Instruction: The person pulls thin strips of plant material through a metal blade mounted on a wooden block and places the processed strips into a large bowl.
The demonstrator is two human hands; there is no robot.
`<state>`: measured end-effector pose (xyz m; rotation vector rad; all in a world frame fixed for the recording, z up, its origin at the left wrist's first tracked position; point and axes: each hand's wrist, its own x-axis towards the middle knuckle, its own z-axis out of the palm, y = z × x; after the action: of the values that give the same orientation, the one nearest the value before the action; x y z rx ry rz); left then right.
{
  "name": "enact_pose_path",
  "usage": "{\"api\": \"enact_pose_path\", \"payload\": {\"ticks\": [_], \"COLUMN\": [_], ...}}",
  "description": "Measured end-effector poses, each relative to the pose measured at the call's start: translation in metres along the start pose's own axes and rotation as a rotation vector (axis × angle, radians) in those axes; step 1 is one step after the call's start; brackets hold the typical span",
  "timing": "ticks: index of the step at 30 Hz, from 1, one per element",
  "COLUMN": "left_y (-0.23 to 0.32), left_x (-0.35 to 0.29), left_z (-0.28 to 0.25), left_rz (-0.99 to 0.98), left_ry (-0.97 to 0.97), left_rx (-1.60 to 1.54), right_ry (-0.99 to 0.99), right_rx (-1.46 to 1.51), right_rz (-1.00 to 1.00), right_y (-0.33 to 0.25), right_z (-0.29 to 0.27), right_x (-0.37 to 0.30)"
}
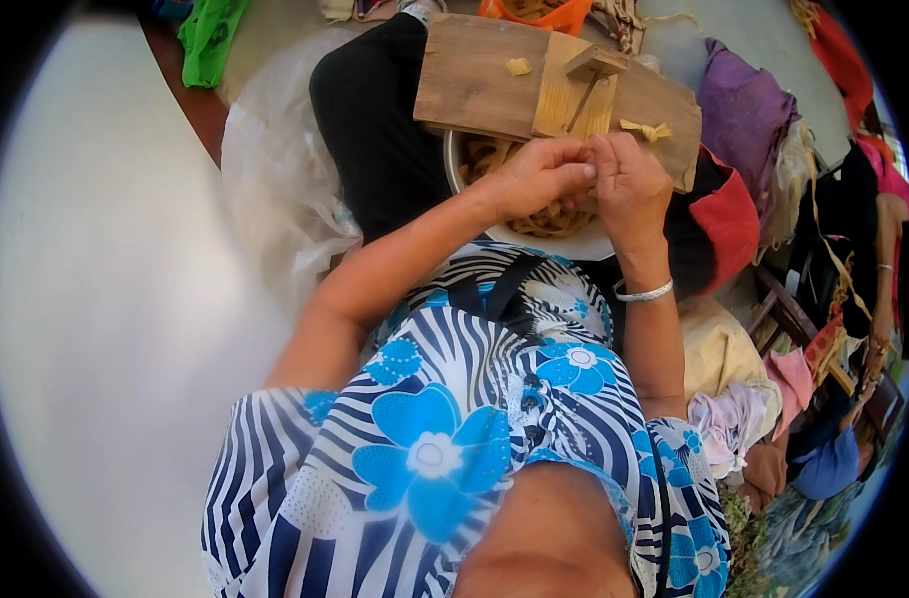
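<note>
My left hand and my right hand meet fingertip to fingertip at the near edge of a wooden board. Both are closed in a pinch; whatever lies between the fingers is too small or hidden to name. Just beyond them, a paler wood piece crosses the board, with a small wooden block and a thin dark rod on it. To its right rests a yellowish knotted strip, to its left a small yellow folded piece. Under my hands, a white basin holds brown curled strips.
An orange container stands beyond the board. Purple cloth and red cloth lie on the right. Clear plastic sheeting spreads by my left leg, with a green bag farther off. Another person's arm shows at far right.
</note>
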<state>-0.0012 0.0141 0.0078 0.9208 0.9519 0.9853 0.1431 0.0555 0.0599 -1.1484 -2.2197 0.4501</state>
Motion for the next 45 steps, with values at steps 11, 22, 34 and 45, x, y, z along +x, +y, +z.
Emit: {"api": "enact_pose_path", "payload": {"ticks": [11, 22, 34, 45], "left_y": [0.135, 0.148, 0.001, 0.129], "left_x": [-0.076, -0.059, -0.034, -0.062], "left_z": [0.026, 0.045, 0.046, 0.061], "left_rz": [0.399, 0.496, 0.368, 0.917], "left_ry": [-0.107, -0.467, -0.013, 0.049], "left_rx": [0.81, 0.21, 0.699, 0.627], "right_ry": [-0.28, -0.313, -0.162, -0.599], "right_rx": [0.522, 1.119, 1.514, 1.631], "right_rz": [0.263, -0.016, 0.27, -0.434], "right_y": [-0.044, -0.071, -0.005, -0.013], "right_z": [-0.08, -0.109, -0.126, -0.156], "right_x": [-0.018, -0.031, -0.063, -0.014]}}
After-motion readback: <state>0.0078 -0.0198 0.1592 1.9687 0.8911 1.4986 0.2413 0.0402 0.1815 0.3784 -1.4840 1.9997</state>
